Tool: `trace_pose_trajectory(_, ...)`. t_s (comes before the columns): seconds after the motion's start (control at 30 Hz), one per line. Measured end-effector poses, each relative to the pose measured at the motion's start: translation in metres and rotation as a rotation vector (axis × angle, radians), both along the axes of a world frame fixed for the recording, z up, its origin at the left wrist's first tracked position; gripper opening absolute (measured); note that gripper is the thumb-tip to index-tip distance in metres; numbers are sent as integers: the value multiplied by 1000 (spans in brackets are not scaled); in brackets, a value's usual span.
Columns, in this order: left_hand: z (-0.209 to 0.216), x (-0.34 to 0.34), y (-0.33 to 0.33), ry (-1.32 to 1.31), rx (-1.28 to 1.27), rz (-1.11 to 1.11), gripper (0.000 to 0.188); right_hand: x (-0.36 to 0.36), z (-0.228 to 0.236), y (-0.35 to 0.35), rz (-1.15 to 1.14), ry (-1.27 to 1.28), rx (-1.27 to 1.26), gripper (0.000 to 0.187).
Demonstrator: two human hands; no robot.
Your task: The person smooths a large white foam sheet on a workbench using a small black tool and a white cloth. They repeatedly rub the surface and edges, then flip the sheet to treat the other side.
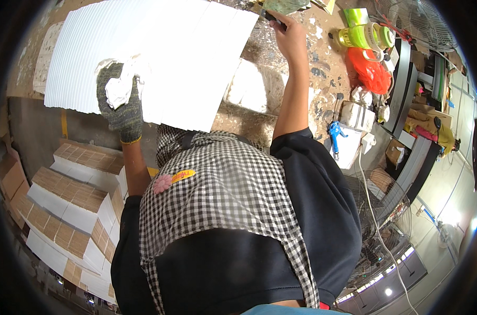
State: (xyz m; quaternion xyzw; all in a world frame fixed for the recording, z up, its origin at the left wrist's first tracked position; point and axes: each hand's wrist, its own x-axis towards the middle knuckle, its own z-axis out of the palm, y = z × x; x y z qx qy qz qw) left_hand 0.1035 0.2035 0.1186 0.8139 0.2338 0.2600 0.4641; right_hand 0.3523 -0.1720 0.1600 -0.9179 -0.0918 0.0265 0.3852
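Note:
A wide fan of overlapping white sheets [186,58] lies on the workbench, its stepped edges showing as narrow strips at the left. My left hand [124,113], in a dark grey-green knit glove with a yellow cuff, is closed on a crumpled white cloth [118,92] over the near left part of the sheets. Bare and stretched out to the far side, my right hand [290,39] grips a small black-handled tool [271,17] by the sheets' far right corner. The working end of that tool cannot be made out.
White-wrapped blocks [257,86] sit under the sheets on the stained bench [322,79]. To the right are a yellow-green bottle [365,37], a red plastic bag [369,71], a blue trigger tool [335,137] and a fan [385,202]. Stacked white and brown cartons [73,191] stand at lower left.

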Motion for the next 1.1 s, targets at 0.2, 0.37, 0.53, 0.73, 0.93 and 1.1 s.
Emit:
trace_pose_trajectory(0.2,8,2,1,19,215,55,33,-4,0,-1,25,-35,-7,31)
trace_pose_trajectory(0.37,14,6,-4,-9,155,48,31,-5,-1,1,28,-149,48,31)
trace_pose_trajectory(0.53,20,5,-1,285,78,-5,32,-6,-5,1,1,-214,-25,31)
trace_pose_trajectory(0.73,11,9,1,17,109,57,23,-8,0,5,18,-91,33,32)
trace_pose_trajectory(0.93,26,16,-11,-278,-511,-18,24,-16,17,6,-57,60,59,32)
trace_pose_trajectory(1.1,39,16,-20,-132,-474,69,15,-34,20,10,-30,90,119,31)
